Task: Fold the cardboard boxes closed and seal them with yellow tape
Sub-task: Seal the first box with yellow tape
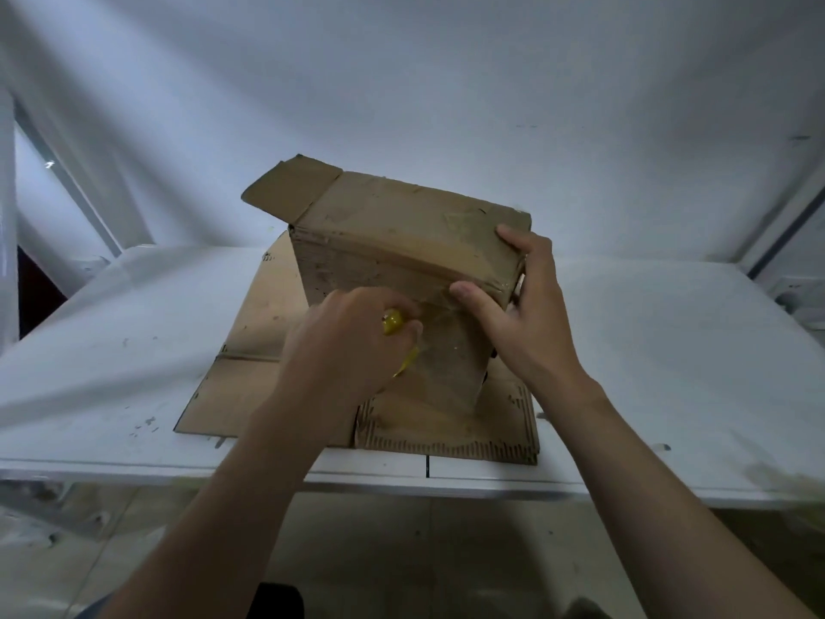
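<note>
Cardboard box gripped by right hand; left hand seemingly pinches yellow tape

The yellow tape is mostly hidden inside the left hand. The flat cardboard is partly covered by the box. The counter is cut off left and right.

White paint-flecked table, flattened cardboard sheets flat on its middle.

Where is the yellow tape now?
Head view, mid-frame: the left hand grips the yellow tape against the near face of the cardboard box, left of the right hand.
</note>
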`<state>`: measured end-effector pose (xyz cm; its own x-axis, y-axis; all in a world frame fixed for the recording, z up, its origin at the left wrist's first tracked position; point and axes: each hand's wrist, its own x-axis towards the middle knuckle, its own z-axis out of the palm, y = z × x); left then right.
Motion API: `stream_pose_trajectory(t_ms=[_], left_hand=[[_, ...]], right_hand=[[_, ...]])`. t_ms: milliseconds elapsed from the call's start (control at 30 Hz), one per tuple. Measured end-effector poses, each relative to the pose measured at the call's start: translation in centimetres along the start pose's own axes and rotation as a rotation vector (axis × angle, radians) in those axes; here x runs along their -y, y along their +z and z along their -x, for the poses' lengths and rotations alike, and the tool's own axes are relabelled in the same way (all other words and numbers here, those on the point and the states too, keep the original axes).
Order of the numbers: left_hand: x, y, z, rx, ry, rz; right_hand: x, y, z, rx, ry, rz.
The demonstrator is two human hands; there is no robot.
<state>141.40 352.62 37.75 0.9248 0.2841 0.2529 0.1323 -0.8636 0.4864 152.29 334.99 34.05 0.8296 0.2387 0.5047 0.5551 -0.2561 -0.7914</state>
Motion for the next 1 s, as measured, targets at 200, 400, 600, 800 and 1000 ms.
stream_pose_trajectory(t_ms=[200, 400, 600, 800, 1000], left_hand=[[0.4, 1.4, -0.5, -0.132, 0.066, -0.029], [-0.1, 1.9, -0.6, -0.123, 0.016, -0.067], [-0.3, 2.5, -0.7, -0.127, -0.018, -0.04], [-0.4, 2.6, -1.2, -0.131, -0.066, -0.008], [-0.4, 2.6, -1.5, -0.126, -0.072, 0.002]], right_hand=[[0.5, -1.7, -0.3, 0.12, 0.002, 0.072], [-3.7, -6.2, 2.8, 0.133, 0.155, 0.426], [-9.5, -9.2, 5.8, 0.508, 0.497, 0.844], [-11.3, -8.6, 7.1, 0.476, 0.558, 0.836], [-11.8, -8.5, 7.2, 0.432, 0.608, 0.697]])
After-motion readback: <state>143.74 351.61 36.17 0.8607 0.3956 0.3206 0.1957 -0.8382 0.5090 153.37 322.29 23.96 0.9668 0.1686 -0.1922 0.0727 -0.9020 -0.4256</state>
